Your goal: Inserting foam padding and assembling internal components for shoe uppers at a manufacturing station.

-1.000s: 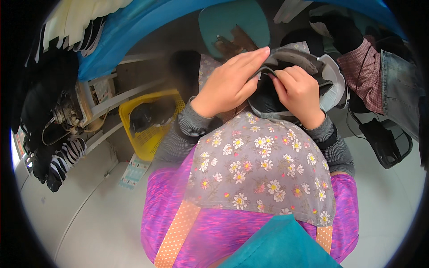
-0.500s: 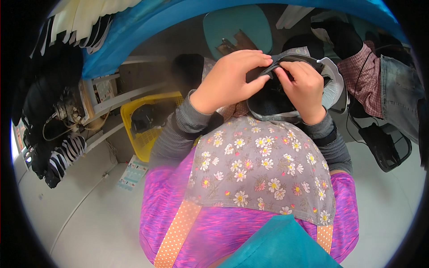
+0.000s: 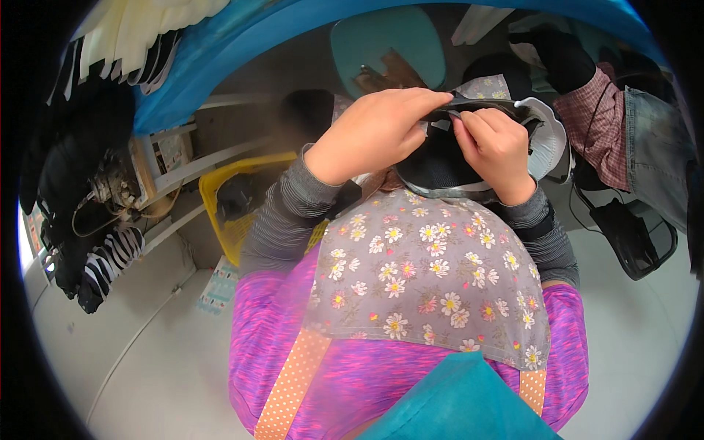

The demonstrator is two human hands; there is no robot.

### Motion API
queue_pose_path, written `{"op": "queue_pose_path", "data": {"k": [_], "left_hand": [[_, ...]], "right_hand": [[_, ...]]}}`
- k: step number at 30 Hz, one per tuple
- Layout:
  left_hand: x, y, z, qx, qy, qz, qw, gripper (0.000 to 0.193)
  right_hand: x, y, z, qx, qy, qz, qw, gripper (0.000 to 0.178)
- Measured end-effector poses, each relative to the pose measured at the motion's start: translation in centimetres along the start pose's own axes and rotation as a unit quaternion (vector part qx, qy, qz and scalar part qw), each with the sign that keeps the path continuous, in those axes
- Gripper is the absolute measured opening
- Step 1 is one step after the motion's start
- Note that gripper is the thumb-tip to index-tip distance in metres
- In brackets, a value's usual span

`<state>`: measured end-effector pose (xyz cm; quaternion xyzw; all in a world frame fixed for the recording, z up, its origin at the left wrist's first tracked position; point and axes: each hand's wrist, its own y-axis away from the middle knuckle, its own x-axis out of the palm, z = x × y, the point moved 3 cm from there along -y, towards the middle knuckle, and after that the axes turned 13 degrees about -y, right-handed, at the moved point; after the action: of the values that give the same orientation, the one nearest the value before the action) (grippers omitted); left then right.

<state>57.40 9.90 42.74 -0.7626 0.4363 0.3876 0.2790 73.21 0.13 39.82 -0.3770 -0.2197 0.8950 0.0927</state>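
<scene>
Above my lap, both hands pinch the dark upper edge of a black mesh fabric piece (image 3: 442, 163). My left hand (image 3: 372, 137) grips that edge from the left, its index finger stretched along the top and its thumb mostly hidden. Close by on the right, my right hand (image 3: 500, 152) has the same edge between thumb and bent fingers. A white ribbed part (image 3: 548, 139) curves out beyond my right hand; whether it is joined to the mesh I cannot tell. Underneath, a grey flowered apron (image 3: 433, 271) covers my lap.
A yellow basket (image 3: 210, 213) with dark things in it stands left of my forearm. Beyond my hands is a teal stool seat (image 3: 389, 40) with brown pieces on it. Striped strips (image 3: 114, 257) hang at left. Another person's denim-clad leg (image 3: 660, 139) is at right.
My left hand has shifted slightly left and down. The piece's edge has turned, and more black mesh shows between my hands. My right hand has barely moved.
</scene>
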Motion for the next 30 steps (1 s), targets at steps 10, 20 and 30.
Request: {"op": "queue_pose_path", "data": {"k": [10, 20, 30], "left_hand": [[-0.2, -0.8, 0.2, -0.028, -0.116, 0.019, 0.993, 0.023], [0.8, -0.2, 2.4, -0.042, 0.068, 0.014, 0.997, 0.037], [0.1, 0.2, 2.6, -0.013, 0.032, 0.059, 0.998, 0.045]], "right_hand": [[0.3, -0.5, -0.3, 0.001, 0.014, -0.022, 1.0, 0.012], [0.7, -0.3, 1.4, 0.009, 0.046, 0.045, 0.998, 0.024], [-0.1, 0.7, 0.6, 0.013, 0.039, 0.016, 0.999, 0.016]]}}
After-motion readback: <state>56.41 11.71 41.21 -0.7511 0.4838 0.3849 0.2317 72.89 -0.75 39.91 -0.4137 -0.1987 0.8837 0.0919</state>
